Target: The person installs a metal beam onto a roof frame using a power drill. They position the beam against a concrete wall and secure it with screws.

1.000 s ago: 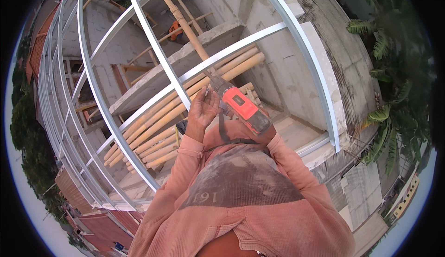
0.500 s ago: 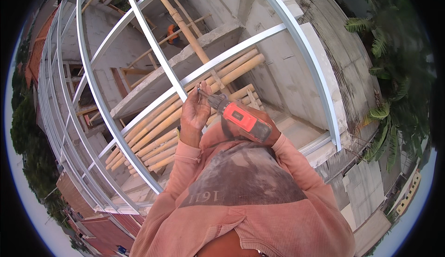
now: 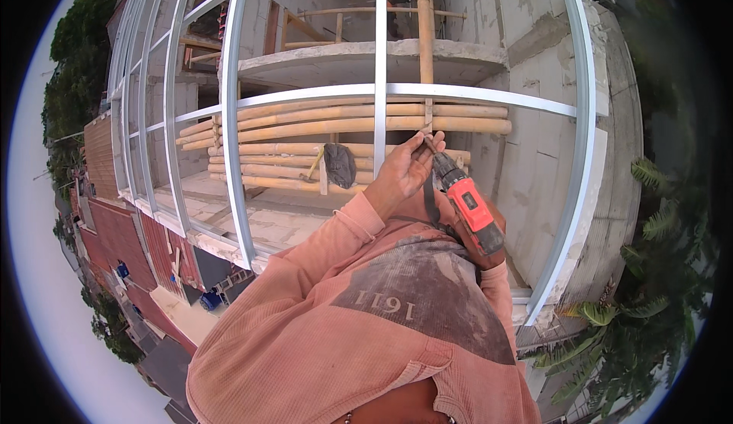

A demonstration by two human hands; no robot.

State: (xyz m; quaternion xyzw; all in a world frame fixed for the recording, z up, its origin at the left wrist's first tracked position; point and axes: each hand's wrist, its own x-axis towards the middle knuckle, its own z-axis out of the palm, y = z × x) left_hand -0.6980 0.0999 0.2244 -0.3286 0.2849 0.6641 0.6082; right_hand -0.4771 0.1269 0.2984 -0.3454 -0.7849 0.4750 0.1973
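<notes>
left grip (image 3: 401, 172) pinches drill (image 3: 467, 204) tip | steel frame (image 3: 382, 92) ahead | bamboo poles (image 3: 343, 126) behind

Concrete walls (image 3: 534, 141), bamboo poles (image 3: 366, 122), daylight.

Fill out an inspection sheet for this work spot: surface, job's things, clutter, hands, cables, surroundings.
Surface: concrete ledge behind a metal frame.
Job's things: orange drill, its tip up by the left hand's fingers.
Clutter: bamboo poles stacked on the ledge; a dark cap and hammer on them.
Hands: left hand pinches at the drill tip; right hand mostly hidden under the drill.
Cables: nothing seen.
Surroundings: block wall, red roofs below, palm leaves.
</notes>
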